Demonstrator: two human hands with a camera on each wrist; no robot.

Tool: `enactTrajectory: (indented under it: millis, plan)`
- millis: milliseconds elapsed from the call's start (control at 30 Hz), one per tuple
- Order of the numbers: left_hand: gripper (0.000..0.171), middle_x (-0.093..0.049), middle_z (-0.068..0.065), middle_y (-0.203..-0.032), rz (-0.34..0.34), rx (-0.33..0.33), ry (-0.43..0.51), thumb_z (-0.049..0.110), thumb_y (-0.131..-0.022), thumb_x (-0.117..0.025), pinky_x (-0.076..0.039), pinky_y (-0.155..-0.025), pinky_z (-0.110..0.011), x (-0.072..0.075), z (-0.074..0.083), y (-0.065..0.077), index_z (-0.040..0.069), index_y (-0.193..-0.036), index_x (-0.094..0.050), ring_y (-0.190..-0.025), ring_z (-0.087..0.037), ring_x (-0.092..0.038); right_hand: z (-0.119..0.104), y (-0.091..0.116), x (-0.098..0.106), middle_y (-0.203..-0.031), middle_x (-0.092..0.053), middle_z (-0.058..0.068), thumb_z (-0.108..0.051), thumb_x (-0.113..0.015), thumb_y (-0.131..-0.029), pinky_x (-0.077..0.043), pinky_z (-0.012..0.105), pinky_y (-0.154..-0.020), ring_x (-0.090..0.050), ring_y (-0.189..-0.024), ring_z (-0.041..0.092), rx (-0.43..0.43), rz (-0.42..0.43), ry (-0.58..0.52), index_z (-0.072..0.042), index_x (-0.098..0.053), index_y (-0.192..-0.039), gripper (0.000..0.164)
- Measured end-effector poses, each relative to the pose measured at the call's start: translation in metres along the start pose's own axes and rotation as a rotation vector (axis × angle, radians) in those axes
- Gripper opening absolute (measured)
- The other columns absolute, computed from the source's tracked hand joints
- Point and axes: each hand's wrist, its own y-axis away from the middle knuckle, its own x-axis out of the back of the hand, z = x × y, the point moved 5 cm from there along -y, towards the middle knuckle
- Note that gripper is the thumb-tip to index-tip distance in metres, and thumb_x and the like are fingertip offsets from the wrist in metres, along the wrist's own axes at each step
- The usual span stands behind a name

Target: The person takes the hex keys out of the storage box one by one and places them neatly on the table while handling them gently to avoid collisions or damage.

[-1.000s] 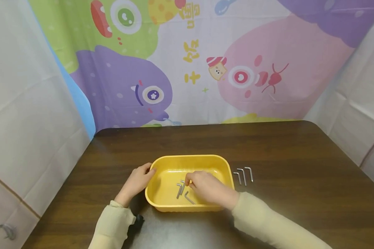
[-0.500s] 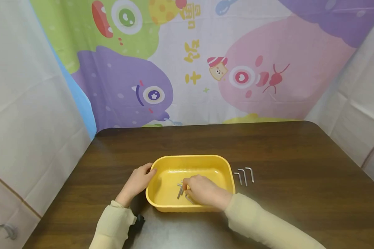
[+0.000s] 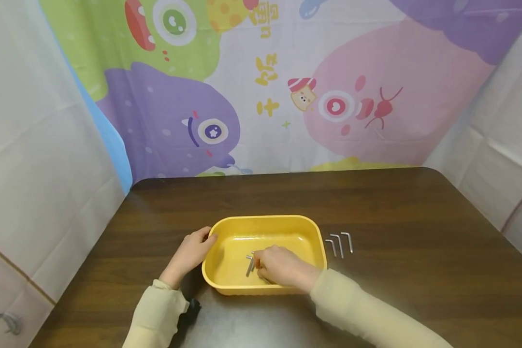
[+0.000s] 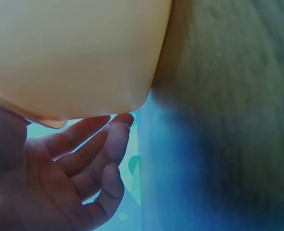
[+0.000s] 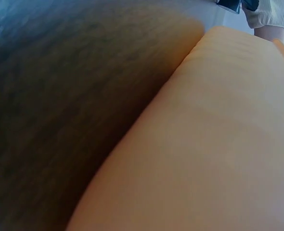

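Left hand (image 3: 193, 251) grips yellow tray (image 3: 261, 227) by the rim
Right hand (image 3: 282, 266) inside, can't tell its hold; table (image 3: 396, 203) extends past every edge.

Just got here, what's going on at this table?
A person's left hand holds the left rim of a yellow tray, while the right hand reaches down inside it, beside some L-shaped metal keys. Whether it pinches one is hidden. Three similar keys lie side by side on the dark table, right of the tray.
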Motion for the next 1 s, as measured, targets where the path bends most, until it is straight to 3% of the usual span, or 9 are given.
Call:
enactTrajectory:
  millis: [500, 1000]
  plan:
    - [0.026, -0.058, -0.006, -0.080, -0.007, 0.004, -0.004, 0.026, -0.094, -0.045, -0.041, -0.064, -0.027, 0.0006, 0.0021, 0.0005, 0.005, -0.103, -0.058, -0.068, -0.016, -0.050, 0.0042, -0.0018, -0.0033, -0.068, -0.051, -0.004, -0.008, -0.065, -0.071, -0.038, 0.023, -0.058, -0.045, -0.061, 0.011, -0.035, -0.016, 0.021, -0.013, -0.057, -0.080, 0.014]
    - [0.028, -0.059, -0.008, -0.082, -0.018, 0.013, 0.010, 0.026, -0.094, -0.045, -0.041, -0.064, -0.027, 0.0007, 0.0026, 0.0019, 0.004, -0.106, -0.058, -0.068, -0.015, -0.050, 0.0050, -0.0012, -0.0043, -0.074, -0.058, 0.002, -0.001, -0.059, -0.073, -0.039, 0.022, -0.059, -0.046, -0.063, 0.012, -0.054, -0.030, -0.011, -0.010, -0.058, -0.084, 0.014]
